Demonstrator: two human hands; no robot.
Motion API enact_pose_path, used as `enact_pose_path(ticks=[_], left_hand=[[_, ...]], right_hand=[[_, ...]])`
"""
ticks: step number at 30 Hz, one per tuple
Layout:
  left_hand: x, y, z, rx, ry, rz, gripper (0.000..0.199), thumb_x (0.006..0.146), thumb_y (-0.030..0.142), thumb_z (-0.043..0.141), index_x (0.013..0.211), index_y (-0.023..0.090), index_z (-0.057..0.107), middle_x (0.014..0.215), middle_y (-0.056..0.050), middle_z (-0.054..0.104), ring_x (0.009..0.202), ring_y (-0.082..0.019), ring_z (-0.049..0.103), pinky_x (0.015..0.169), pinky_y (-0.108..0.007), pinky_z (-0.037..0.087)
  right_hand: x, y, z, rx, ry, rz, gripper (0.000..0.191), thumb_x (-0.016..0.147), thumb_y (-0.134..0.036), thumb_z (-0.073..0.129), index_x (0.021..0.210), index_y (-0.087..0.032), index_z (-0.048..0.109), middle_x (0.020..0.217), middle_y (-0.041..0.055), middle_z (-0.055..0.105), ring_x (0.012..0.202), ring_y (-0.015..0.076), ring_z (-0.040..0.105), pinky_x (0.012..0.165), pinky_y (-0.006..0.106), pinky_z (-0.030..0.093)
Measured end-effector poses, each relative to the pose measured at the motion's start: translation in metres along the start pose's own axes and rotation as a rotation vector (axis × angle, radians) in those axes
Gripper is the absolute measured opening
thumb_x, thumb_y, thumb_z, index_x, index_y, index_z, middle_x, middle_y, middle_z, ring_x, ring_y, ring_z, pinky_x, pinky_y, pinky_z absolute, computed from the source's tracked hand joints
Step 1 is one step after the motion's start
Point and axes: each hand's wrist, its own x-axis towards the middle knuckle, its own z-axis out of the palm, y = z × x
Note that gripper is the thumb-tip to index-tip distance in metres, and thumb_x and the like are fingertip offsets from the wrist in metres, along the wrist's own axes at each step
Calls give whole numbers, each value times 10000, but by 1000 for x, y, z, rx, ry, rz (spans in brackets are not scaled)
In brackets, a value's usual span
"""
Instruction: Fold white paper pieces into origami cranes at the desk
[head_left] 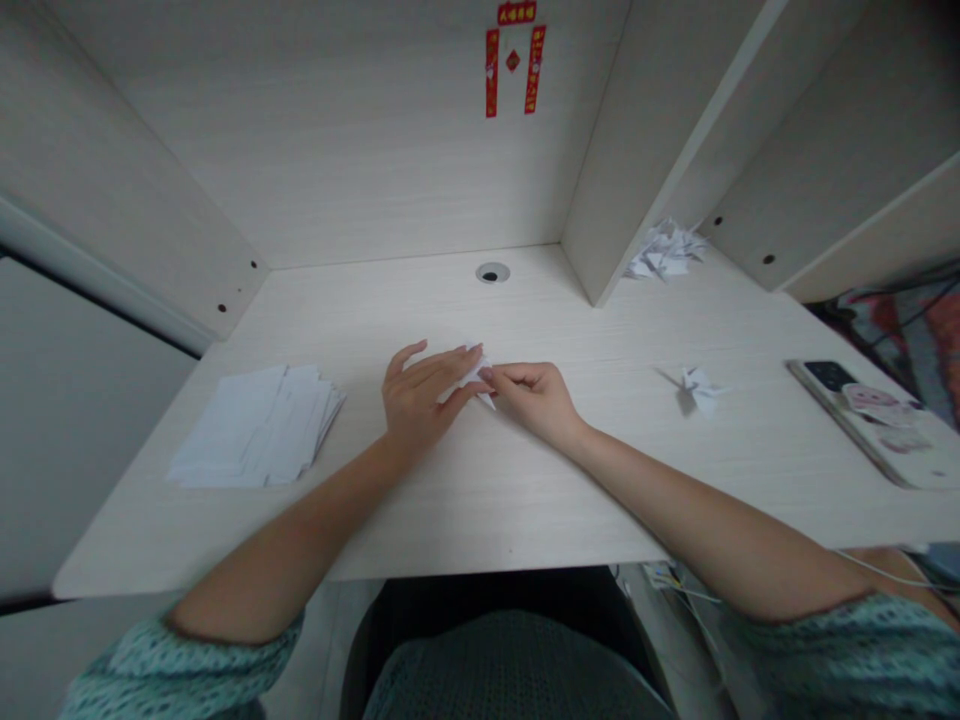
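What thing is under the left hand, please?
Under the left hand there is folded white paper. Parts of it show between finger and thumb, near the right hand's fingertips. The fingers cover the rest, so its full shape cannot be seen.

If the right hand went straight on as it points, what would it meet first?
The right hand would likely meet the folded paper at its fingertips, then the left hand, though depth is unclear.
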Motion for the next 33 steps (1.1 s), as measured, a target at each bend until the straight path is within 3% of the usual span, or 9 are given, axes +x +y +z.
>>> enact_pose_path(ticks=[3,7,15,23,25,28,33], left_hand=[[0,0,0,9,-17,-24,230,853,321,619,1077,304,666,1041,-8,731,931,-168,703,986,-379,420],[-2,-2,-1,-23,-29,9,233,869,231,580,1066,317,670,1056,7,726,952,-156,696,992,-376,421],[-5,-3,1,-52,-18,42,286,847,171,569,1078,311,665,1058,9,727,954,-140,694,974,-348,447],[-5,-2,1,-74,-18,54,285,844,175,589,1072,326,668,1081,15,720,960,-142,691,982,-343,445],[-3,0,1,-61,-22,-14,305,829,253,634,1127,316,649,1169,-17,683,1026,-166,668,984,-343,448],[-1,0,3,-125,-66,-215,544,779,392,684,1292,281,541,1317,-72,579,1159,-221,596,992,-358,456],[-2,-5,9,-521,-183,-486,557,859,399,581,1378,262,436,1163,-61,687,1066,-203,652,940,-345,503]], right_hand=[[-1,-1,-1,-48,24,-47,360,827,-479,554,764,-182,747,669,20,673,637,159,581,618,267,424],[-3,-4,-2,-117,18,-92,383,865,-459,498,726,-193,735,715,27,696,702,186,619,681,286,451],[-3,-4,-3,-195,1,-106,415,869,-435,467,594,-194,665,560,17,593,685,191,593,614,268,422],[-3,-4,-2,-160,1,-55,415,852,-442,472,583,-176,644,586,8,589,652,171,560,587,251,399],[-3,-4,-2,-157,34,-92,396,862,-426,472,617,-175,658,607,12,601,663,171,567,613,255,408],[-2,-4,-3,-148,80,-145,384,880,-414,467,657,-176,669,650,23,631,676,173,580,657,265,424],[2,-1,-4,-145,62,-111,345,868,-450,506,759,-182,693,706,27,670,687,169,602,692,273,447]])
